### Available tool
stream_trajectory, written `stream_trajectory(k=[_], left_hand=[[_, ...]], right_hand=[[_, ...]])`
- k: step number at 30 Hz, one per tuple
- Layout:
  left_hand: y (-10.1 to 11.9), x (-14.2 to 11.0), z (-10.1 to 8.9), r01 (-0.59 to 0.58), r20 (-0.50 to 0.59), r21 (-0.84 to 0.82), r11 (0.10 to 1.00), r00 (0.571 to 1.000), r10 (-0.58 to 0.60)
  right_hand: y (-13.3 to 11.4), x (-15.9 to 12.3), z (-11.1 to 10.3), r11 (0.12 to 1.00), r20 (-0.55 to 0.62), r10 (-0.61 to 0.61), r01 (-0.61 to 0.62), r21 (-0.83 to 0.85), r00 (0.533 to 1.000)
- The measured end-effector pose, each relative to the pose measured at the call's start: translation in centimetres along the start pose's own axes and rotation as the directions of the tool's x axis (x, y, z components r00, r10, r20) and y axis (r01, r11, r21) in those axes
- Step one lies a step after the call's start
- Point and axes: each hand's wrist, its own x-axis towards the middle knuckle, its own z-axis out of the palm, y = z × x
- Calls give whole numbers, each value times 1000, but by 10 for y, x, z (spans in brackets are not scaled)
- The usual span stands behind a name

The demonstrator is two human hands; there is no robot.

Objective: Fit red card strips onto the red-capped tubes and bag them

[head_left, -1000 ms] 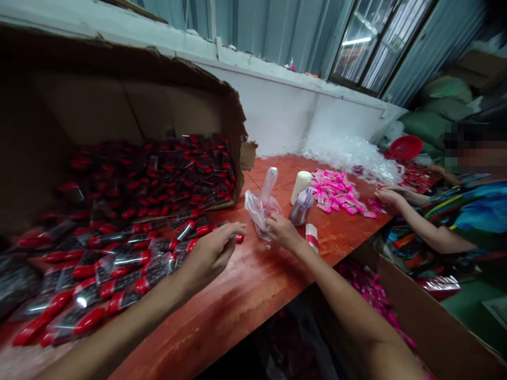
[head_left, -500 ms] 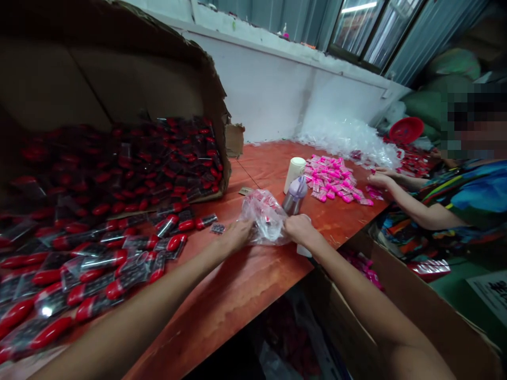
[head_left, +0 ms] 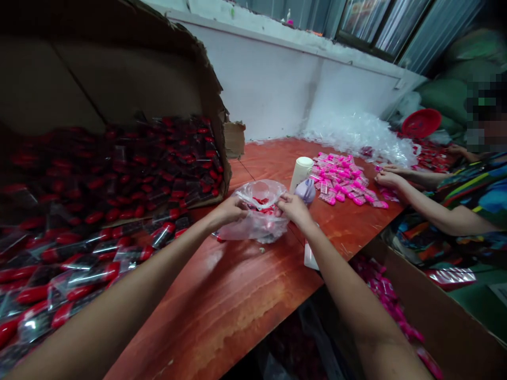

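A clear plastic bag [head_left: 253, 232] stands on the red tabletop [head_left: 237, 285] with its mouth spread wide. Small red pieces [head_left: 263, 206] show inside it; their kind is too small to tell. My left hand [head_left: 232, 209] grips the bag's rim on the left side. On the opposite side my right hand [head_left: 293, 207] pinches the rim between thumb and fingers. Just behind my right hand are a bottle with a lilac cap [head_left: 306, 191] and a cream cylindrical container [head_left: 302, 171].
Left, a torn cardboard box [head_left: 158, 79] spills red-ended items in clear packets [head_left: 87, 264]. Pink packets [head_left: 343, 179] lie heaped behind the bottle, near clear plastic bags [head_left: 352, 134]. At right, a co-worker's hands [head_left: 390, 177] work beside a red bowl [head_left: 422, 123]. An open box [head_left: 431, 311] stands below the table edge.
The bag was bunched up between my hands; now its mouth is open and the red pieces inside show. Both hands have risen slightly in view, and the view has shifted a little.
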Motion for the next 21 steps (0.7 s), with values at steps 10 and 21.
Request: stream_trajectory(k=[10, 21], left_hand=[[11, -3, -3, 114, -79, -287, 951, 987, -142], [1, -17, 9, 20, -24, -167, 986, 999, -24]], right_hand=[[-4, 30, 21, 997, -51, -83, 83, -3, 995], [-27, 28, 31, 972, -38, -209, 203, -119, 977]])
